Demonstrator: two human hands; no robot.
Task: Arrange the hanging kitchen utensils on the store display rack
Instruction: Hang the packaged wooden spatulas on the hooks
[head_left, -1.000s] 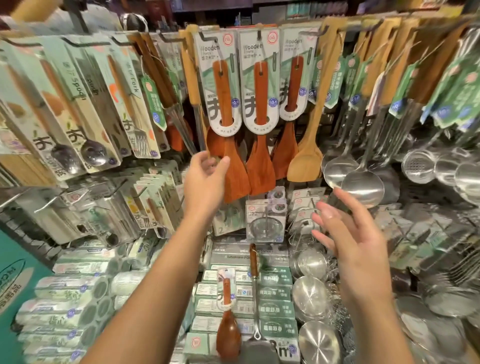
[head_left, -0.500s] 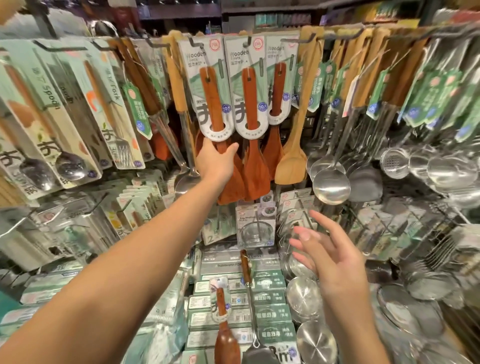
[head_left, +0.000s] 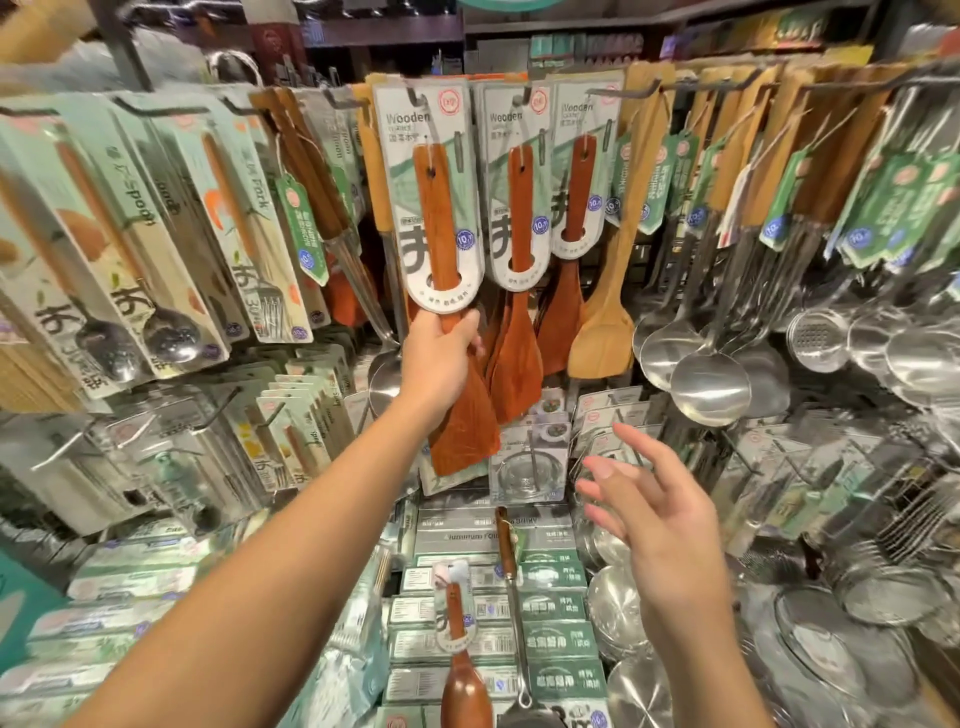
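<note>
Since before, left hand (head_left: 441, 358) has closed its fingers on the neck of the front wooden spatula (head_left: 451, 332), hanging at 12 o'clock. Right hand (head_left: 660, 514) hovers at 4 o'clock, fingers apart.

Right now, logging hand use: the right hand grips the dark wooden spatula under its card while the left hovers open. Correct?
Hands are swapped. The head view shows the left hand gripping the dark wooden spatula under its card, while the right hand hovers open.

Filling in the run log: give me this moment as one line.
left hand: grips hanging dark wooden spatula below its card | right hand: open, holds nothing | rack hook: spatula card on it
</note>
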